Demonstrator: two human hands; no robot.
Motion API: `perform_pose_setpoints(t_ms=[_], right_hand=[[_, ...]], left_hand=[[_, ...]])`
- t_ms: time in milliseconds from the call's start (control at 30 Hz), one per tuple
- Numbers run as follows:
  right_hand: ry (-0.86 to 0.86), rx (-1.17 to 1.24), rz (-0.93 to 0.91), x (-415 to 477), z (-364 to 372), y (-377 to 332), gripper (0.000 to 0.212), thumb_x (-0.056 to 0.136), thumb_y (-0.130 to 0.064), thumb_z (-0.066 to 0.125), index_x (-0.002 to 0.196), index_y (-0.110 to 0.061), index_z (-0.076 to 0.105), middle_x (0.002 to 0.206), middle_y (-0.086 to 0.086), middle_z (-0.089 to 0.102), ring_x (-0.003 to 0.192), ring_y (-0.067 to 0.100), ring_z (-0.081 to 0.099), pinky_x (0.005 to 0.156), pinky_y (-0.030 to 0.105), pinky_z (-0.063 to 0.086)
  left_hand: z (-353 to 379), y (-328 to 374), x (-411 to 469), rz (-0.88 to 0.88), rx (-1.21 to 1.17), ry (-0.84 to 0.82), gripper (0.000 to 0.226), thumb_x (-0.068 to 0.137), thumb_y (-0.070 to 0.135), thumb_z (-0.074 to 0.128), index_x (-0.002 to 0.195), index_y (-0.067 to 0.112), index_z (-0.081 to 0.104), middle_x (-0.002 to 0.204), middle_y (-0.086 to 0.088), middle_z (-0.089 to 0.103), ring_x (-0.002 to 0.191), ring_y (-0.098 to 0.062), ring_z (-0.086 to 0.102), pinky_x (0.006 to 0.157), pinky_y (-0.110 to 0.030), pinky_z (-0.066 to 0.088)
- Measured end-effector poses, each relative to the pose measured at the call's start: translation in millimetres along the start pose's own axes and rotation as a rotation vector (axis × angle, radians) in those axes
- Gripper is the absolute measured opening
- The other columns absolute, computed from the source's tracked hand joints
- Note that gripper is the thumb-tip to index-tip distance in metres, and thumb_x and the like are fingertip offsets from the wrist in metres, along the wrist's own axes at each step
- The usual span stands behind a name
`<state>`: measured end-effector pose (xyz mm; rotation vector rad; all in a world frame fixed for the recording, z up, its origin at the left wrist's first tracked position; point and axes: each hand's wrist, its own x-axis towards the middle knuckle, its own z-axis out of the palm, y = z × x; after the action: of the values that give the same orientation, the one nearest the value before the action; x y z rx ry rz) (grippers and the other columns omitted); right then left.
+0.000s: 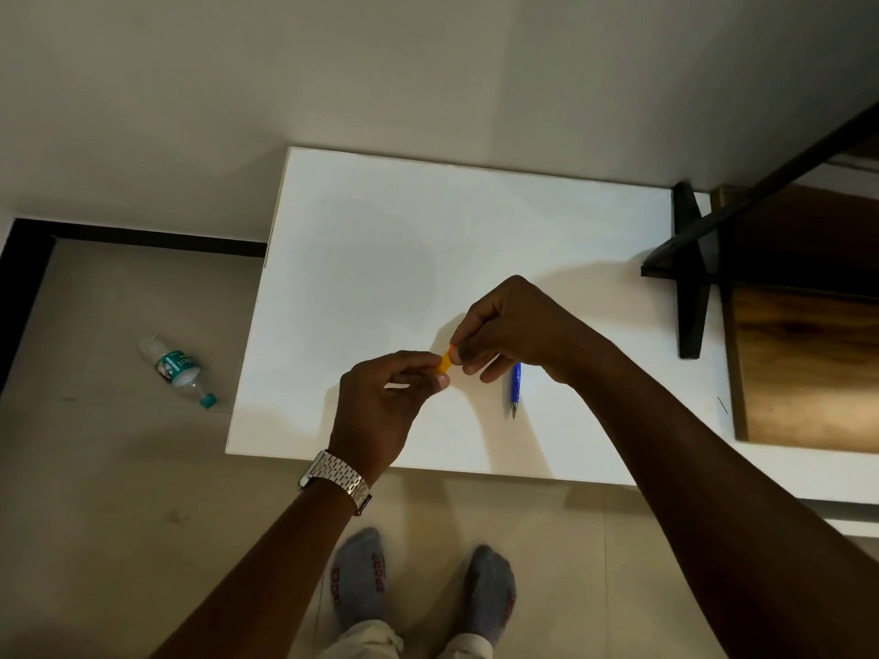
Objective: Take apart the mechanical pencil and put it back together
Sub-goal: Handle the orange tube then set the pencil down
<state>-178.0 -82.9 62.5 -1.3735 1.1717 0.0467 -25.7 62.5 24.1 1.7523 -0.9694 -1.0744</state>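
A small orange pencil part (445,362) is pinched between both hands above the white board (380,240). My left hand (390,401) grips its lower end with thumb and fingertips. My right hand (513,325) grips its upper end. Most of the orange part is hidden by the fingers. The blue pencil barrel (516,387) lies on the board just right of my hands, its metal tip pointing toward me, partly under my right hand.
A plastic water bottle (177,368) lies on the tiled floor to the left. A dark metal stand (692,268) and wooden furniture (808,363) stand at the right. My socked feet (361,577) are below the board's near edge.
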Motion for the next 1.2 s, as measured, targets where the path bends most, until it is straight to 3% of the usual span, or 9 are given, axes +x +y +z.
perform_pose_setpoints(t_ms=[167, 367, 567, 633, 700, 767, 867, 1000, 1200], right_hand=[[-0.090, -0.020, 0.010, -3.9, -3.5, -2.3, 0.009, 0.078, 0.003, 0.080, 0.087, 0.003, 0.081, 0.081, 0.016, 0.081, 0.068, 0.023, 0.078, 0.061, 0.033, 0.065], [-0.011, -0.038, -0.013, -5.9, -1.4, -7.5, 0.015, 0.080, -0.005, 0.083, 0.095, -0.007, 0.084, 0.083, 0.008, 0.081, 0.068, 0.014, 0.075, 0.056, 0.027, 0.059], [0.665, -0.023, -0.123, -4.2, -11.0, 18.3, 0.011, 0.083, -0.022, 0.084, 0.092, -0.016, 0.082, 0.078, -0.007, 0.075, 0.069, 0.012, 0.071, 0.073, 0.030, 0.056], [0.776, -0.100, -0.061, -5.3, -22.6, 28.4, 0.014, 0.084, -0.026, 0.081, 0.094, -0.016, 0.080, 0.081, -0.005, 0.075, 0.079, 0.016, 0.073, 0.076, 0.028, 0.055], [0.740, -0.111, 0.065, -5.8, -28.4, 34.1, 0.030, 0.080, -0.035, 0.085, 0.099, -0.014, 0.076, 0.087, 0.004, 0.077, 0.085, 0.026, 0.076, 0.083, 0.039, 0.062], [0.637, -0.084, 0.173, -7.7, -24.3, 32.6, 0.045, 0.072, -0.041, 0.092, 0.098, -0.011, 0.072, 0.084, 0.011, 0.078, 0.076, 0.031, 0.078, 0.079, 0.050, 0.065], [0.522, -0.206, 0.214, -7.6, -15.1, 29.1, 0.051, 0.069, -0.039, 0.094, 0.092, 0.001, 0.072, 0.080, 0.018, 0.078, 0.074, 0.036, 0.078, 0.075, 0.053, 0.065], [0.501, -0.246, 0.231, -2.2, -9.6, 32.0, 0.036, 0.072, -0.020, 0.089, 0.090, 0.007, 0.073, 0.084, 0.023, 0.078, 0.080, 0.040, 0.077, 0.076, 0.053, 0.066], [0.498, -0.024, 0.288, 5.2, -11.4, 41.5, 0.015, 0.068, -0.005, 0.083, 0.075, 0.005, 0.074, 0.074, 0.021, 0.079, 0.067, 0.037, 0.079, 0.070, 0.052, 0.067]], left_hand=[[0.7, 0.5, -4.8, -0.014, -0.065, -0.015, 0.015, 0.079, 0.012, 0.083, 0.094, 0.015, 0.080, 0.084, 0.008, 0.079, 0.080, -0.008, 0.074, 0.065, -0.012, 0.054], [2.0, 3.2, 1.1, -0.036, -0.092, 0.033, 0.016, 0.079, 0.017, 0.084, 0.095, 0.017, 0.080, 0.082, 0.008, 0.080, 0.076, -0.010, 0.075, 0.062, -0.016, 0.056], [3.3, 8.3, 30.7, -0.132, -0.105, 0.128, 0.019, 0.074, 0.016, 0.087, 0.091, 0.013, 0.080, 0.081, -0.003, 0.080, 0.075, -0.015, 0.077, 0.067, -0.029, 0.061], [4.4, 7.4, 39.4, -0.154, -0.080, 0.144, 0.018, 0.073, 0.015, 0.087, 0.088, 0.010, 0.079, 0.079, -0.006, 0.079, 0.070, -0.019, 0.076, 0.065, -0.028, 0.060], [5.4, 4.9, 44.9, -0.147, -0.021, 0.131, 0.017, 0.074, 0.014, 0.087, 0.087, 0.007, 0.078, 0.078, -0.009, 0.078, 0.069, -0.020, 0.075, 0.065, -0.026, 0.059], [5.9, 1.8, 47.9, -0.124, 0.051, 0.107, 0.016, 0.075, 0.014, 0.086, 0.085, 0.005, 0.077, 0.077, -0.009, 0.078, 0.068, -0.018, 0.075, 0.064, -0.021, 0.059], [6.6, -0.1, 49.8, -0.095, 0.100, 0.095, 0.016, 0.075, 0.014, 0.085, 0.084, 0.004, 0.077, 0.075, -0.010, 0.077, 0.064, -0.016, 0.073, 0.058, -0.010, 0.054], [6.7, -0.5, 50.3, -0.068, 0.158, 0.086, 0.014, 0.076, 0.016, 0.085, 0.077, 0.007, 0.075, 0.068, -0.008, 0.074, 0.058, -0.017, 0.070, 0.060, -0.023, 0.058], [3.8, -0.4, 48.7, -0.091, 0.217, 0.123, 0.023, 0.075, 0.028, 0.086, 0.071, 0.012, 0.071, 0.061, -0.002, 0.071, 0.048, -0.005, 0.062, 0.056, -0.023, 0.054]])
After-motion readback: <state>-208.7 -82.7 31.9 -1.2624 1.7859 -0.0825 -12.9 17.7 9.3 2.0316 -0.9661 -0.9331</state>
